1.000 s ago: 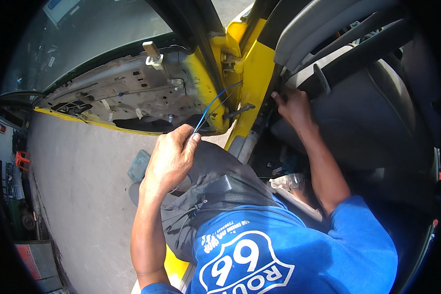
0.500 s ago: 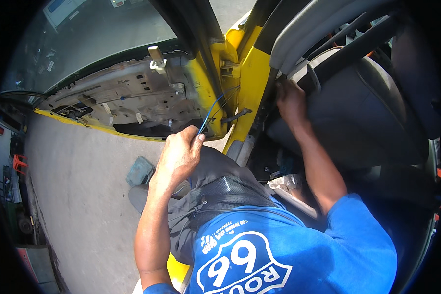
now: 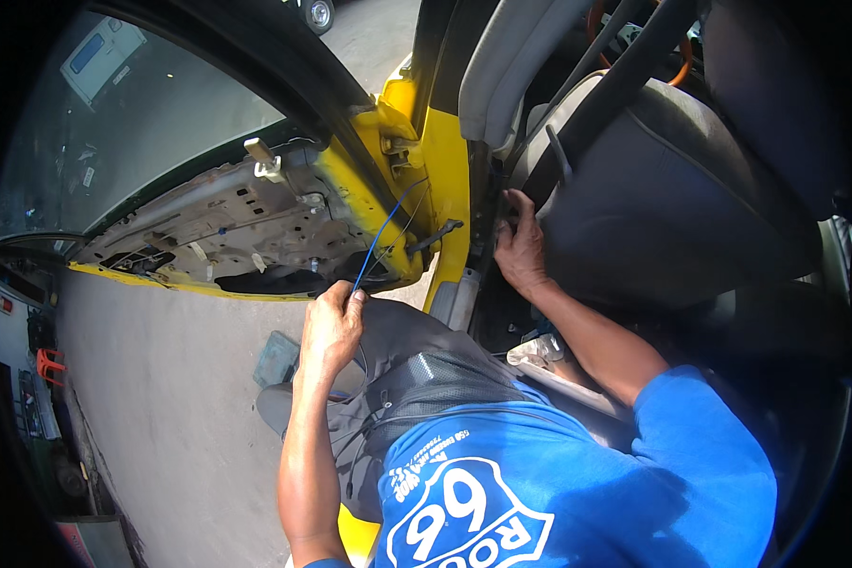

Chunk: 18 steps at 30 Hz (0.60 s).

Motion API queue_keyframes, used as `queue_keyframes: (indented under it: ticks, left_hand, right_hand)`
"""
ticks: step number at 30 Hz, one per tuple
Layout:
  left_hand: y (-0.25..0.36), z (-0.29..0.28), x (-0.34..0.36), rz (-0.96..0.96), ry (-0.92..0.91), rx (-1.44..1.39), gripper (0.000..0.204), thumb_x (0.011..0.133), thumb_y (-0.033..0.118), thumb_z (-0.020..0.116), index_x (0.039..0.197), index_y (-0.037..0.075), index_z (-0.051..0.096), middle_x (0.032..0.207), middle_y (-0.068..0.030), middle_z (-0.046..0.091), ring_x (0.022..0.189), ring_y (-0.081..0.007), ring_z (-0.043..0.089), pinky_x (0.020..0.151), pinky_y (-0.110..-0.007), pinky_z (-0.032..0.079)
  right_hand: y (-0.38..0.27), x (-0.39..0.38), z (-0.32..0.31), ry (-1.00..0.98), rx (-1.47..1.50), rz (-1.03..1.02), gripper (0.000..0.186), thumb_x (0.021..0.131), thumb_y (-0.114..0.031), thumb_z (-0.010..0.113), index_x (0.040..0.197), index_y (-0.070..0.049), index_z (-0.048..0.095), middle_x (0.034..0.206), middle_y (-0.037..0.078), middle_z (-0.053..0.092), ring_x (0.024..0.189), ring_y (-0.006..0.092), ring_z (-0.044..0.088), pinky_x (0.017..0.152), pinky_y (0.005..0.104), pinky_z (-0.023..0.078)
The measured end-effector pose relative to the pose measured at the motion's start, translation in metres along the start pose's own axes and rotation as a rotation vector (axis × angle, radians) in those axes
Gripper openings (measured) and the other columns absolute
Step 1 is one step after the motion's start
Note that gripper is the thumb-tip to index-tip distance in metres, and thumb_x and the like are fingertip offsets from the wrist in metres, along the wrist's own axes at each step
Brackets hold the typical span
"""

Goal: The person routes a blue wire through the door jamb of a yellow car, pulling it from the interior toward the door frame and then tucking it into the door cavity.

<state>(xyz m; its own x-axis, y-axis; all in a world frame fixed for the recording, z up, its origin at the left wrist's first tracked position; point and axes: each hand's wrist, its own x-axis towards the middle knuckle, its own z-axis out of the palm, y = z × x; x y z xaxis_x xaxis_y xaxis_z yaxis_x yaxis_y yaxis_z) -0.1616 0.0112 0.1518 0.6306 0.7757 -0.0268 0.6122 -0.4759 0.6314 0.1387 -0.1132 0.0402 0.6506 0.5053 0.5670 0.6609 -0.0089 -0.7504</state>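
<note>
My left hand (image 3: 333,327) is closed in a pinch on a blue wire (image 3: 381,232). From there the wire curves up to the yellow door pillar (image 3: 442,180), and a thin dark wire runs close beside it. My right hand (image 3: 523,251) is at the pillar's dark inner side, beside the seat. Its fingers are bent but apart, and I make out nothing held in them. To the left stands the swung-out car door (image 3: 284,213), its trim off and its bare metal panel showing. A dark door check arm (image 3: 435,234) sits between door and pillar.
A grey seat back (image 3: 672,199) fills the right side, with a dark belt (image 3: 625,95) across it. A teal case (image 3: 276,358) lies on the concrete floor (image 3: 180,407) by my leg. An orange chair (image 3: 50,366) stands far left.
My left hand has drawn lower with the blue wire, which now stretches longer and straighter. My right hand has come down a little along the pillar, its fingers more visible. The view has shifted.
</note>
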Motion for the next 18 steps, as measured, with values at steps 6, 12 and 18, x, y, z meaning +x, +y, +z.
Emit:
queue_keyframes:
  ticks: [6, 12, 18]
  left_hand:
    - [-0.002, -0.008, -0.024, -0.174, 0.006, -0.061, 0.027, 0.106, 0.021, 0.058, 0.099, -0.003, 0.069, 0.065, -0.006, 0.061, 0.058, -0.0134, 0.061, 0.058, -0.033, 0.05]
    - [-0.007, -0.002, -0.026, -0.205, 0.006, -0.091, 0.026, 0.106, 0.02, 0.057, 0.101, -0.002, 0.07, 0.068, -0.0066, 0.064, 0.06, -0.0145, 0.066, 0.059, -0.033, 0.053]
    - [-0.008, 0.007, -0.018, -0.173, -0.046, -0.13, 0.027, 0.106, 0.021, 0.058, 0.101, -0.003, 0.071, 0.068, -0.0074, 0.065, 0.064, -0.0157, 0.07, 0.059, -0.033, 0.053]
  right_hand:
    - [0.086, -0.048, 0.052, -0.149, 0.478, 1.289, 0.047, 0.104, -0.011, 0.058, 0.148, 0.0, 0.048, 0.138, 0.02, 0.06, 0.115, 0.0304, 0.067, 0.096, 0.0423, 0.057]
    - [0.108, -0.041, 0.082, 0.173, 0.842, 1.316, 0.046, 0.104, -0.015, 0.058, 0.148, -0.002, 0.05, 0.141, 0.018, 0.059, 0.129, 0.0335, 0.058, 0.103, 0.0474, 0.053]
    - [0.121, -0.05, 0.093, 0.24, 0.865, 1.33, 0.039, 0.104, -0.011, 0.057, 0.141, 0.0, 0.053, 0.134, 0.018, 0.061, 0.113, 0.0315, 0.067, 0.09, 0.0453, 0.06]
